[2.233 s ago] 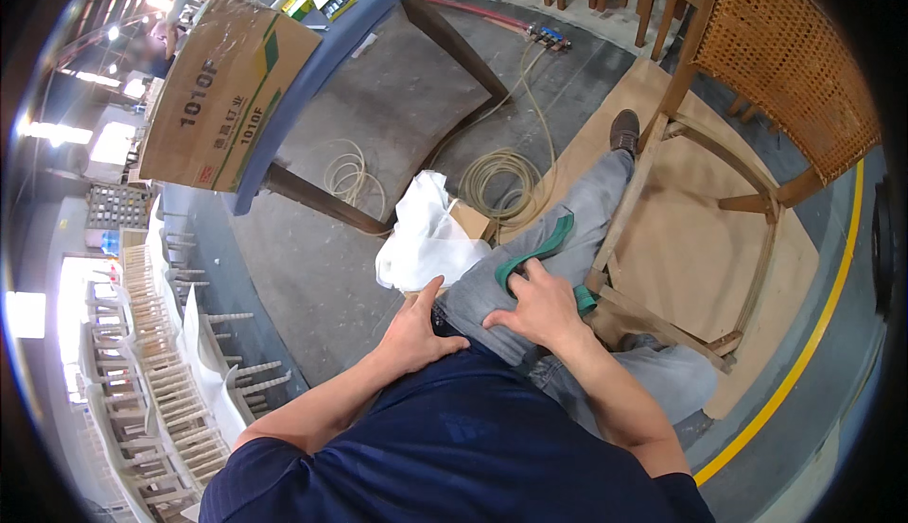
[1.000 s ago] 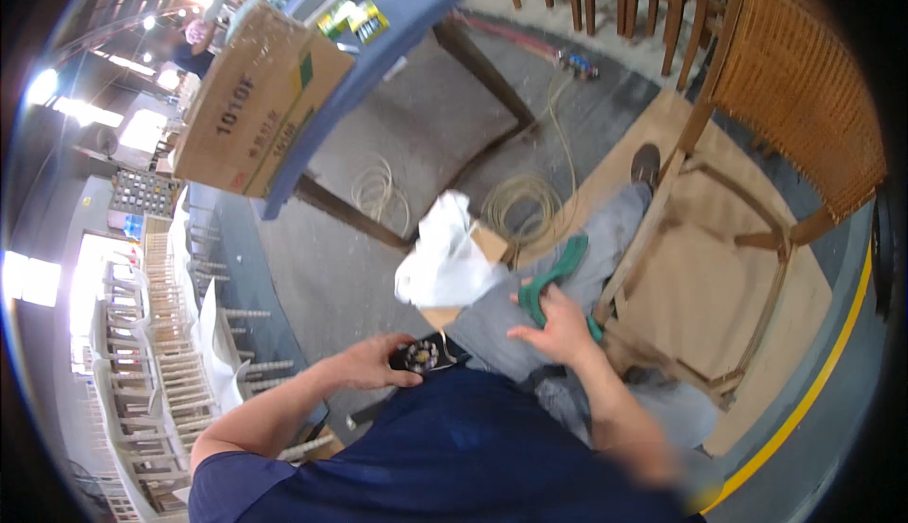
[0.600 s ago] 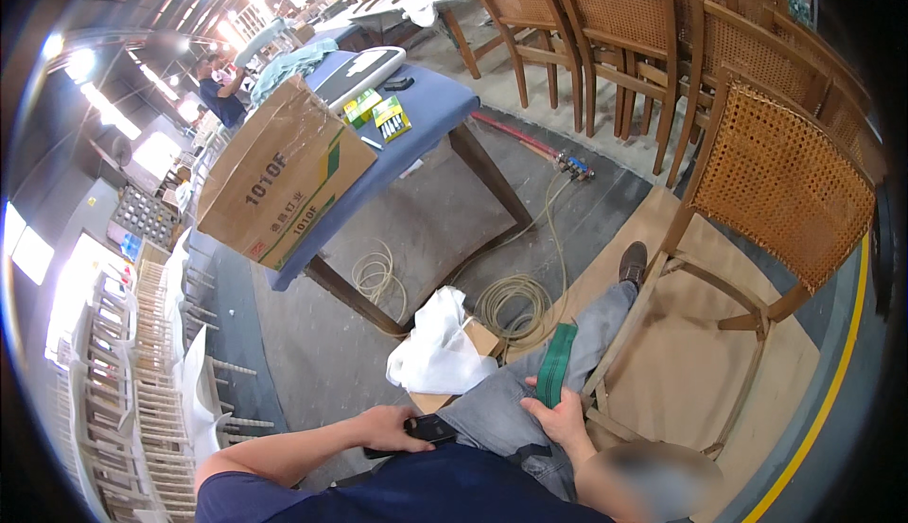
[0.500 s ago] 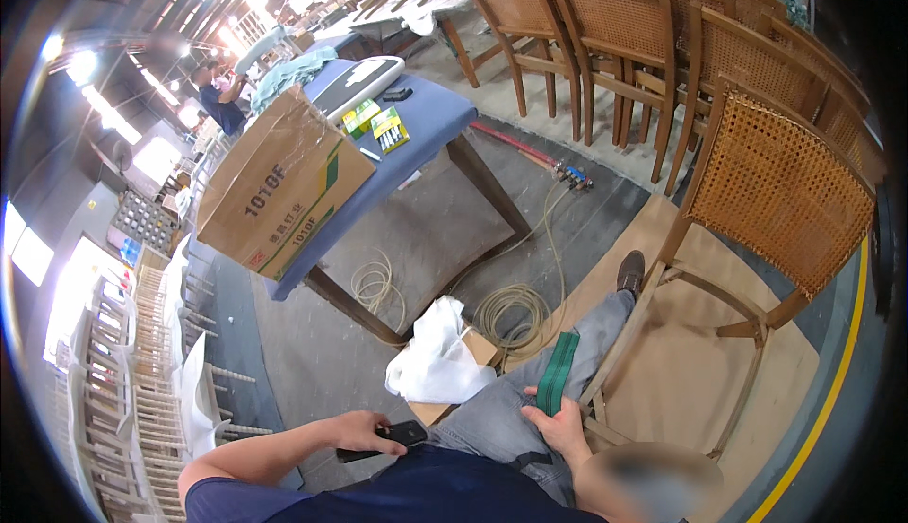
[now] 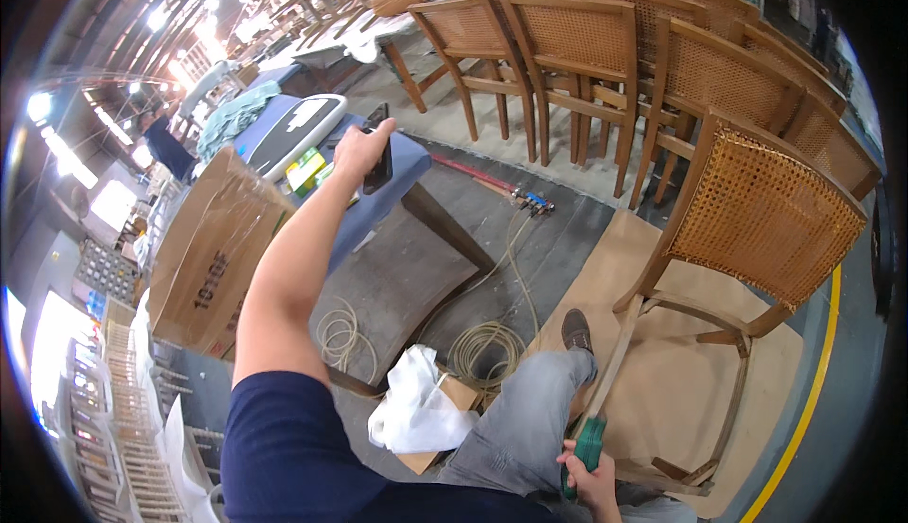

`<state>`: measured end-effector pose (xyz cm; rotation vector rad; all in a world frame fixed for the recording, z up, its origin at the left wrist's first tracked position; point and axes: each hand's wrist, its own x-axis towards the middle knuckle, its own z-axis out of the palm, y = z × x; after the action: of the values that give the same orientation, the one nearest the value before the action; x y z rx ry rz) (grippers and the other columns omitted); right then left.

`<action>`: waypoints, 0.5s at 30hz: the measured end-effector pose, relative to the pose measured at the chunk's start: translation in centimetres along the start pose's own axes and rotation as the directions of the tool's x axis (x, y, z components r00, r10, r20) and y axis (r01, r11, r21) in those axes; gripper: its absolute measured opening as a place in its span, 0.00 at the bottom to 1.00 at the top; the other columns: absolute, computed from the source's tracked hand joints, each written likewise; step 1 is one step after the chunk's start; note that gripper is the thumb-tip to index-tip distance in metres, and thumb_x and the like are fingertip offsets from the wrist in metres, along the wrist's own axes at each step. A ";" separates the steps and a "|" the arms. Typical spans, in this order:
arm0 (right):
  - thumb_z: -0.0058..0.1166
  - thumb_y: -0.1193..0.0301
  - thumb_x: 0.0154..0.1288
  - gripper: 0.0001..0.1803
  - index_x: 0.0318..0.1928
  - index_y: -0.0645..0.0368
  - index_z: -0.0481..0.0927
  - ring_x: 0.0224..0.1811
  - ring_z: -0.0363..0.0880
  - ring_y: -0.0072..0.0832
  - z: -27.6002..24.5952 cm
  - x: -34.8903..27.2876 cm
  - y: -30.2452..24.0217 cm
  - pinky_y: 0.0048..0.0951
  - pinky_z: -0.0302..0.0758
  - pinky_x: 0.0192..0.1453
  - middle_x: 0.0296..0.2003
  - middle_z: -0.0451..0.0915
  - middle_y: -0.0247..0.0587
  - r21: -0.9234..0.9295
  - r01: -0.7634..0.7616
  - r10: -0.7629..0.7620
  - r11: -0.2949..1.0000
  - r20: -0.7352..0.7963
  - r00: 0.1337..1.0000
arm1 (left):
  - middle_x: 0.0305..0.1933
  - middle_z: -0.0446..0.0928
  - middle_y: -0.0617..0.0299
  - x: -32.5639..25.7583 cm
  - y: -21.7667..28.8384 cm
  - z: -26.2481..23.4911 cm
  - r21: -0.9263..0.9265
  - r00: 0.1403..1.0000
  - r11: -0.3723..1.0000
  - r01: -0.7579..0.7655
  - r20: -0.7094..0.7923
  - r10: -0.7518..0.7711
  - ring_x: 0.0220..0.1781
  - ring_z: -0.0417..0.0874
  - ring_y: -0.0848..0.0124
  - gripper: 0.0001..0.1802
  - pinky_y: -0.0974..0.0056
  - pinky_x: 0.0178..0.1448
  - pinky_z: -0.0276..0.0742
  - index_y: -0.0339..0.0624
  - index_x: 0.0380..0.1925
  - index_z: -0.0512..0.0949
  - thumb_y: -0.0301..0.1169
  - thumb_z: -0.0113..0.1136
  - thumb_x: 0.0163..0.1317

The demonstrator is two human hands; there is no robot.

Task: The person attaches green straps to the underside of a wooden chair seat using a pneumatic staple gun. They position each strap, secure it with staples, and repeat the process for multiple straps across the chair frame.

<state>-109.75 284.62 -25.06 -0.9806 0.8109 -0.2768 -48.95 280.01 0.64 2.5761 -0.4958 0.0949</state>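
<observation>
My left hand (image 5: 357, 156), arm stretched out, is closed around a dark, phone-like device (image 5: 381, 167) over the corner of the blue-covered table (image 5: 409, 158). By my lap, my right hand (image 5: 594, 481) grips a green webbing strap (image 5: 589, 442), bent into a loop. It lies against the front rail of a wooden chair frame (image 5: 617, 353), next to my knee. The chair has a woven cane back (image 5: 764, 211) and an open seat without a panel. Yellow-green small boxes (image 5: 306, 171) on the table are partly hidden by my left forearm.
A cardboard box (image 5: 213, 253) stands on the table's near end. Coiled hose (image 5: 484, 353) and a white bag (image 5: 414, 409) lie on the floor. Cane-backed chairs (image 5: 572, 41) crowd the far right. A person (image 5: 168, 149) stands at the far left.
My left hand has swung from my lap out over the table, carrying the dark device. My right hand has moved down and right with the green strap, which is now bent.
</observation>
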 end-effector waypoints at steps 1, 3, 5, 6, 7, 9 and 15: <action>0.56 0.71 0.75 0.17 0.59 0.67 0.79 0.22 0.74 0.18 0.1 -0.4 -0.9 0.21 0.73 0.26 0.39 0.86 0.44 -0.024 0.017 -0.018 1.000 -0.037 0.999 | 0.55 0.83 0.39 1.6 1.1 0.8 0.046 0.999 0.998 0.043 -0.035 -0.041 0.59 0.85 0.50 0.49 0.53 0.63 0.77 0.29 0.60 0.75 0.67 0.59 0.57; 0.61 0.72 0.72 0.13 0.54 0.62 0.84 0.23 0.73 0.16 -0.2 -0.5 0.0 0.20 0.71 0.27 0.32 0.84 0.35 -0.059 0.029 -0.036 0.998 -0.121 0.992 | 0.64 0.79 0.42 4.7 0.6 2.8 0.134 0.989 0.980 0.148 -0.023 -0.146 0.67 0.81 0.52 0.48 0.53 0.68 0.75 0.35 0.68 0.70 0.64 0.56 0.60; 0.63 0.73 0.71 0.13 0.53 0.60 0.86 0.22 0.72 0.14 0.6 -0.6 -1.2 0.20 0.68 0.25 0.30 0.83 0.29 -0.036 -0.016 0.008 0.999 -0.221 0.975 | 0.70 0.75 0.46 6.7 -0.3 3.6 0.234 0.960 0.937 0.261 0.043 -0.278 0.72 0.77 0.53 0.46 0.52 0.72 0.72 0.40 0.70 0.68 0.62 0.54 0.62; 0.63 0.73 0.71 0.13 0.54 0.60 0.86 0.22 0.73 0.14 0.6 -0.5 -1.8 0.20 0.68 0.26 0.31 0.84 0.29 -0.023 -0.040 0.034 0.999 -0.228 0.973 | 0.70 0.75 0.46 7.4 -0.5 4.1 0.313 0.954 0.911 0.268 0.043 -0.296 0.72 0.76 0.53 0.44 0.52 0.73 0.72 0.41 0.71 0.69 0.62 0.52 0.64; 0.63 0.74 0.71 0.13 0.54 0.61 0.86 0.23 0.73 0.13 0.5 -0.4 -2.1 0.20 0.68 0.26 0.31 0.84 0.29 -0.010 -0.064 0.060 0.998 -0.230 0.971 | 0.71 0.74 0.47 7.9 -0.9 4.6 0.393 0.948 0.877 0.276 0.038 -0.315 0.73 0.75 0.54 0.43 0.51 0.74 0.71 0.42 0.71 0.69 0.62 0.50 0.66; 0.62 0.74 0.72 0.14 0.55 0.62 0.85 0.25 0.74 0.12 0.7 -0.1 -3.8 0.19 0.69 0.28 0.34 0.86 0.30 -0.057 -0.117 0.102 0.992 -0.216 0.971 | 0.72 0.73 0.47 8.8 -2.0 5.2 0.537 0.940 0.804 0.254 0.058 -0.336 0.75 0.73 0.55 0.41 0.51 0.75 0.70 0.44 0.72 0.70 0.62 0.46 0.70; 0.61 0.72 0.73 0.15 0.57 0.63 0.83 0.26 0.74 0.14 1.5 2.9 -5.3 0.20 0.70 0.29 0.38 0.87 0.33 -0.038 -0.100 0.086 0.994 -0.265 0.961 | 0.82 0.60 0.56 13.2 -3.1 5.1 0.669 0.933 0.715 0.205 0.087 -0.349 0.83 0.59 0.53 0.37 0.47 0.78 0.66 0.50 0.74 0.69 0.59 0.33 0.78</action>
<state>-105.97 281.05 -21.65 -0.9625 1.1082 -0.3102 -35.69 275.60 -3.09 3.3513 -0.1332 -0.1410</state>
